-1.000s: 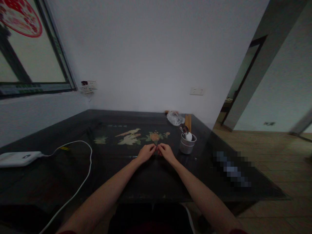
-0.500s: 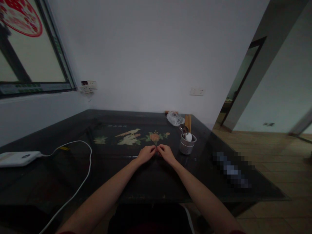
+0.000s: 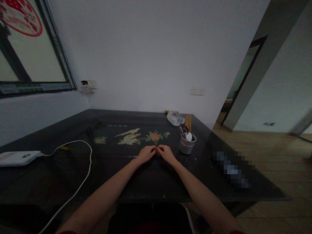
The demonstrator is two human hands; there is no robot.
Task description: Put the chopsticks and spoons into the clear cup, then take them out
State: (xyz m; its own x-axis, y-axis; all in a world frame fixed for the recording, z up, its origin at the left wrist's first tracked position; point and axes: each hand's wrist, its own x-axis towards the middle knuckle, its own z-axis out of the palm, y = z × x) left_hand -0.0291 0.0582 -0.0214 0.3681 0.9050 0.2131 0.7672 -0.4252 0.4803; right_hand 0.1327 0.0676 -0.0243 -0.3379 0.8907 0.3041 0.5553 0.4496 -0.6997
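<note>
My left hand and my right hand rest at the middle of the dark glossy table, with their fingertips meeting. Both have curled, closed fingers; anything between them is hidden. Just beyond lies a flower and bird picture in the tabletop. To the right of my right hand, not touching it, stands a grey perforated utensil holder. It has metal spoons, a rounded white utensil and several wooden chopsticks in it.
A crumpled clear plastic bag lies near the wall. At left is a white device, its white cable looping over the front edge. A blurred-out dark object lies at right. Wall sockets are above the table.
</note>
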